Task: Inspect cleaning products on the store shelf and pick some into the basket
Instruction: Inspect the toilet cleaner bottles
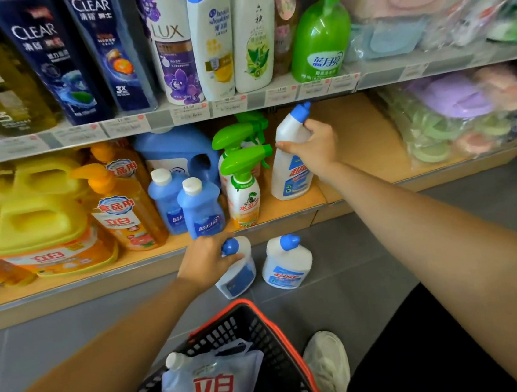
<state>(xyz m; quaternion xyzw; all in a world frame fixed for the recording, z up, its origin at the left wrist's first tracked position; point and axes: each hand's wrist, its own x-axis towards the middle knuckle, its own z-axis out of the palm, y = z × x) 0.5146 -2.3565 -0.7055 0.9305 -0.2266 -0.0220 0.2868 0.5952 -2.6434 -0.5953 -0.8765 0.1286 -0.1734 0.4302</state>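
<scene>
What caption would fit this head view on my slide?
Right hand grips a white bottle on the shelf; left hand holds a second bottle by the floor, near the basket.

Shop, prob. a small supermarket aisle. Grey metal shelf edge (157, 120) carries a row of white paper price tags (191, 113). Far left, dark blue plastic shampoo bottles (55, 67) stand in facing rows; below them yellow plastic detergent jugs (30, 220), several of each, all w/ retail labels. Near centre, on the grey tiled floor (368, 248), sits a black mesh plastic shopping basket w/ red rim (223, 331).
</scene>
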